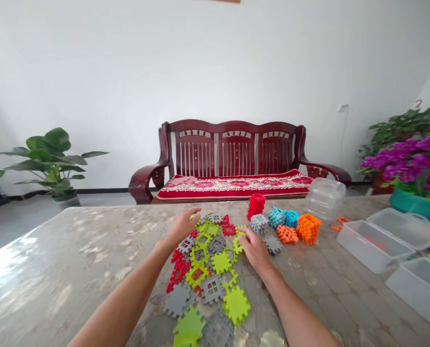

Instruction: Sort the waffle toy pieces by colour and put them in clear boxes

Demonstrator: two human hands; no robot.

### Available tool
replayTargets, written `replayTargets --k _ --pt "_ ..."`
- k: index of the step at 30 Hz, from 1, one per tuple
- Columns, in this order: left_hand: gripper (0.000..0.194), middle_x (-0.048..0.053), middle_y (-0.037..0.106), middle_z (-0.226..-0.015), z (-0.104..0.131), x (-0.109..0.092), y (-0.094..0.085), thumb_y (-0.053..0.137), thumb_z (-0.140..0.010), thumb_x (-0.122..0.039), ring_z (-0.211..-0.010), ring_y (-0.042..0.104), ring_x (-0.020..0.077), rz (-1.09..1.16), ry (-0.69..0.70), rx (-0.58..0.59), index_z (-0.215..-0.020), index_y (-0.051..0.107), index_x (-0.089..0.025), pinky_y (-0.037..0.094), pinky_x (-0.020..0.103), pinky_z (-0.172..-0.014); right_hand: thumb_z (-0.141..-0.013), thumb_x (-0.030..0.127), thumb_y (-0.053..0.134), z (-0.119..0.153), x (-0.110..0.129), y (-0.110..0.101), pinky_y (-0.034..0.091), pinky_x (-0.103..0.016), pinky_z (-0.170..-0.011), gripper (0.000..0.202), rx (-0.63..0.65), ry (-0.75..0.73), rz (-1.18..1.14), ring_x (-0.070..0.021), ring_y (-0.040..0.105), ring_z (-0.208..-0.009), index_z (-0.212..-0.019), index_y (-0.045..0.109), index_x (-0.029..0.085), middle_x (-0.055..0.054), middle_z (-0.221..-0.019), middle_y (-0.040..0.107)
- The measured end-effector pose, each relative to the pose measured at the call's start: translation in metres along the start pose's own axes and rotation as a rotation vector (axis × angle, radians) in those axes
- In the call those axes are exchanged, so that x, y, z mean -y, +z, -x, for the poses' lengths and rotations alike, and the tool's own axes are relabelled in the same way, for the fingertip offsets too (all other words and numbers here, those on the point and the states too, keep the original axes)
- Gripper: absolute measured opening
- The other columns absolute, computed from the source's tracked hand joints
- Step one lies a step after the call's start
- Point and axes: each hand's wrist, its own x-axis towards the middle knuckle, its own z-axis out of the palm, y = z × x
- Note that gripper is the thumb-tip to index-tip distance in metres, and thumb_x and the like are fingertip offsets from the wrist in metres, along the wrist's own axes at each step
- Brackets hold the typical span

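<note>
A spread of flat interlocking building tiles lies in front of me, with a lime tile (235, 305), a grey tile (179, 299) and red tiles (180, 267) among them. At the far left edge of this spread is my left hand (183, 226), fingers stretched out and apart, with nothing visible in it. My right hand (255, 246) rests at the right edge, its fingers extended beside a lime frame tile (237, 245) and seemingly touching it. Just past its fingertips lies a red window tile (229, 230). Parts of some tiles are hidden under others.
Right of the spread stand stacks of tiles: red (256, 206), grey (259, 224), blue (291, 218) and orange (308, 229). Clear plastic boxes (374, 246) and a flowerpot (417, 205) occupy the right side of the table (102, 250). A wooden bench (236, 144) is behind.
</note>
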Motion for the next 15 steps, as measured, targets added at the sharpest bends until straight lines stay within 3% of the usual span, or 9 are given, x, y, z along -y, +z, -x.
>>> replayTargets --k 1,4,8,11,15 --pt "0.044 0.000 0.064 -0.133 0.007 0.010 -0.004 0.042 -0.091 -0.037 -0.122 0.058 0.0180 0.031 -0.114 -0.050 -0.129 0.061 -0.026 0.042 0.027 -0.104 -0.084 0.033 0.046 0.001 0.001 0.001 0.048 -0.037 -0.091 0.041 -0.004 -0.021 0.025 -0.0240 0.066 -0.098 -0.117 0.067 0.019 -0.007 -0.105 0.073" --pt "0.045 0.006 0.065 -0.132 0.031 0.034 -0.008 0.039 -0.092 -0.035 -0.119 0.061 0.0217 0.014 -0.290 -0.107 -0.129 0.060 -0.022 0.045 0.034 -0.101 -0.079 0.028 0.054 0.004 0.003 0.004 0.044 -0.037 -0.100 0.044 -0.045 -0.097 0.111 -0.0251 0.060 -0.114 -0.121 0.064 0.019 -0.010 -0.121 0.067" --pt "0.048 0.014 0.062 -0.134 0.060 0.043 0.002 0.038 -0.092 -0.038 -0.126 0.055 0.0318 -0.058 -0.452 -0.142 -0.130 0.059 -0.019 0.035 0.052 -0.108 -0.072 0.021 0.062 0.008 0.003 0.008 0.045 -0.039 -0.102 0.051 -0.041 -0.147 0.206 -0.0263 0.059 -0.114 -0.122 0.063 0.015 -0.013 -0.121 0.065" --pt "0.048 0.009 0.057 -0.140 0.071 0.035 0.010 0.033 -0.094 -0.041 -0.131 0.050 0.0276 -0.188 -0.372 -0.164 -0.132 0.058 -0.025 0.026 0.051 -0.114 -0.068 0.015 0.062 0.009 0.001 0.009 0.044 -0.039 -0.104 0.054 -0.032 -0.185 0.226 -0.0260 0.058 -0.115 -0.121 0.063 0.012 -0.014 -0.120 0.064" --pt "0.047 0.007 0.057 -0.140 0.072 0.029 0.010 0.032 -0.094 -0.041 -0.133 0.048 0.0243 -0.215 -0.316 -0.127 -0.130 0.058 -0.027 0.026 0.048 -0.115 -0.067 0.013 0.061 0.008 -0.005 0.007 0.047 -0.040 -0.101 0.049 -0.019 -0.184 0.236 -0.0258 0.062 -0.110 -0.116 0.066 0.014 -0.013 -0.117 0.067"
